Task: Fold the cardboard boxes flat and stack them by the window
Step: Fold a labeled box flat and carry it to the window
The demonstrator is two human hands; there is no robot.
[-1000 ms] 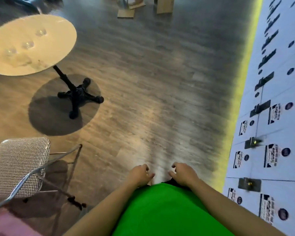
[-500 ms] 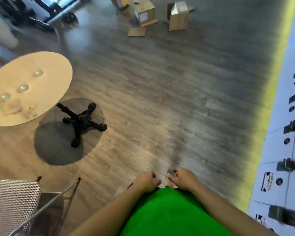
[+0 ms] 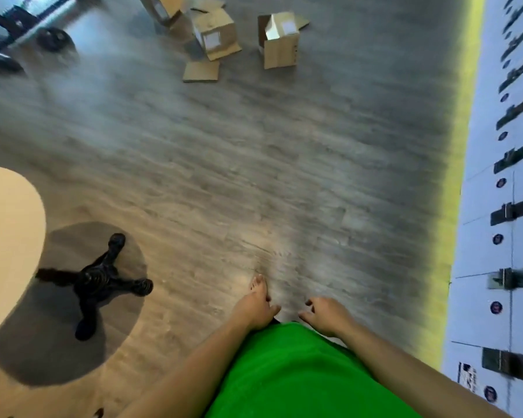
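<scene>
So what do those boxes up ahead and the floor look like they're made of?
The boxes look like plain brown corrugated cardboard, matte, with white labels and open flaps. The floor looks like grey wood-grain plank, laminate or vinyl, with visible seams and a soft sheen; blur leaves that open.

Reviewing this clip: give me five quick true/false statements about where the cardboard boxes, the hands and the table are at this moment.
1. Both hands hold a cardboard box. False: the left hand and right hand hold nothing, near the green shirt.
2. An open box stands upright on the floor far ahead. True.
3. A flat cardboard piece lies on the floor near the boxes. True.
4. The round table is on the person's right. False: it is on the left, over a black base.
5. A tipped box shows a white label. True.
</scene>
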